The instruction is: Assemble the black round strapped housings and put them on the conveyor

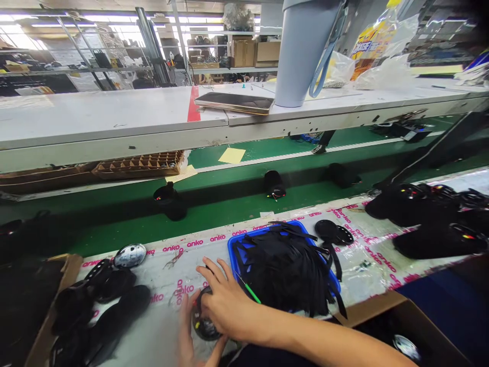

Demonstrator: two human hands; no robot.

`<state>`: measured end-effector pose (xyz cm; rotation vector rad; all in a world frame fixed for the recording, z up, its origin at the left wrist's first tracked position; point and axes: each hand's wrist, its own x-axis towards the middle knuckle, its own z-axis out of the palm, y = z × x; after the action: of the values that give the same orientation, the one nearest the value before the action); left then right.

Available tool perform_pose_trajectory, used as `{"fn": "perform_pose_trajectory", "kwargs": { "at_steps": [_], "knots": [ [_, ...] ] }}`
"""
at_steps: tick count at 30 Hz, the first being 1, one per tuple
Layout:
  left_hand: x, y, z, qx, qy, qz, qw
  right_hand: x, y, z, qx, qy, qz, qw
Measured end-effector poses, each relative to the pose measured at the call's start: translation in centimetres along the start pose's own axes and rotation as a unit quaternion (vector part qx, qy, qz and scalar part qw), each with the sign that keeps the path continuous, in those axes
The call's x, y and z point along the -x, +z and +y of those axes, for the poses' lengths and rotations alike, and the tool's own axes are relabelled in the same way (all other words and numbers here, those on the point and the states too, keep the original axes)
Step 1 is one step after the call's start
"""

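Note:
Low in the middle of the view, my left hand [186,334] curves around the side of a round black housing [206,329] with small coloured wires inside. My right hand [229,306] lies over the top of the same part, with some fingers bent into it and others stretched out; its fingertips partly hide the housing. A thin tool with a bright green handle [252,292] shows beside my right wrist; whether it is held, I cannot tell. Right of my hands, a blue tray [231,255] carries a heap of black fabric straps [286,270].
Black round parts [110,285] pile up at the left, near a shiny disc [130,255]. Several black cylinders rest on the green conveyor belt [214,204]. More black parts [431,214] lie right. A cardboard box [382,308] stands front right. A phone [235,102] and tumbler [301,56] occupy the shelf.

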<state>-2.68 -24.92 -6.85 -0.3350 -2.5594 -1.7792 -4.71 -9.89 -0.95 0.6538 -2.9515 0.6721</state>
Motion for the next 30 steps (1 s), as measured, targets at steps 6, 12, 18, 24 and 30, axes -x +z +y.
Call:
{"fn": "perform_pose_trajectory", "kwargs": {
  "at_steps": [6, 12, 18, 24, 30],
  "knots": [
    [-0.4, -0.5, -0.2, -0.032, -0.004, -0.036, 0.999, 0.0, -0.2, -0.3, 0.013, 0.008, 0.004, 1.0],
    [-0.1, -0.5, -0.2, -0.038, -0.007, -0.035, 0.999, 1.1, 0.6, 1.2, -0.129, 0.044, 0.077, 0.988],
    [-0.1, 0.1, -0.7, -0.03, -0.021, -0.016, 0.999, 4.1, 2.7, 4.7, -0.293, 0.067, 0.024, 0.953],
    [0.0, -0.3, -2.6, -0.052, -0.014, 0.002, 0.999, 5.0, 4.8, 4.4, -0.336, 0.063, -0.006, 0.94],
    [-0.2, 0.2, -3.3, -0.071, 0.024, -0.004, 0.997, 4.8, 5.3, 4.5, -0.333, 0.029, 0.066, 0.94]
  ]
}}
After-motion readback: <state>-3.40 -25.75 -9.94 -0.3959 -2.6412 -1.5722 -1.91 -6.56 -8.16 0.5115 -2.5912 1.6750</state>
